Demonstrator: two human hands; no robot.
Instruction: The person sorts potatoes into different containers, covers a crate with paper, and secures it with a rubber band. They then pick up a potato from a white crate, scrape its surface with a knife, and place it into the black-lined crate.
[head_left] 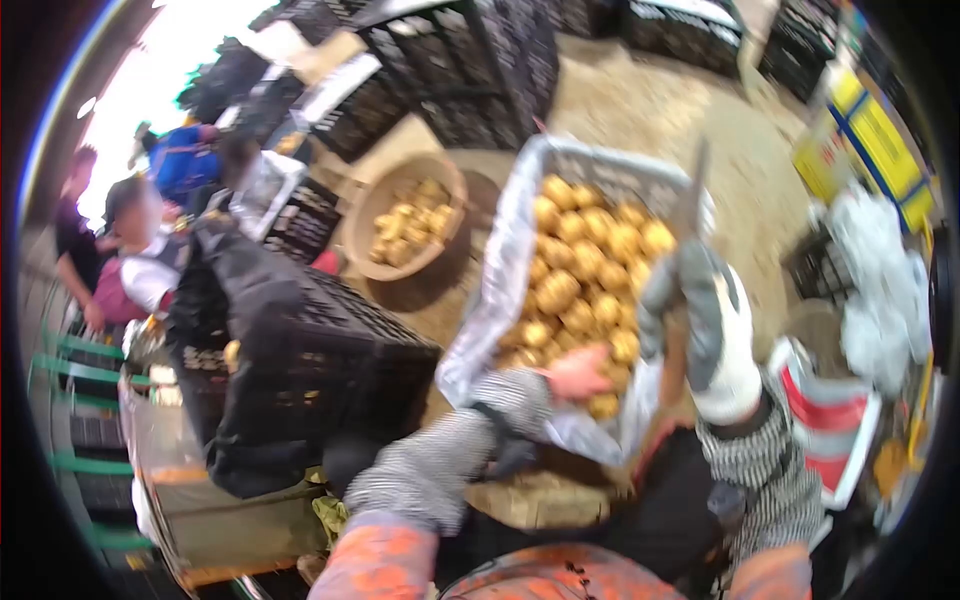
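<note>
My left hand (580, 372), in a pink glove with a grey knitted sleeve above it, reaches over the near edge of a lined crate (500, 270). Its fingers look stretched out on the potatoes (585, 260), though they are somewhat blurred. Round, yellow-brown potatoes fill the crate, and a pale plastic liner hangs over its rim. To the right, my right hand (705, 320), in a grey and white glove, is closed around a knife (686, 215). The blade points up and away from me, beside the crate's right side.
A round tub (457, 215) with potatoes stands beyond the crate. A black crate (350, 350) draped with dark cloth is at left. Several people work at far left. Stacked black crates (470, 90) stand behind; plastic bags (880, 290) and a red-white container (830, 420) lie right.
</note>
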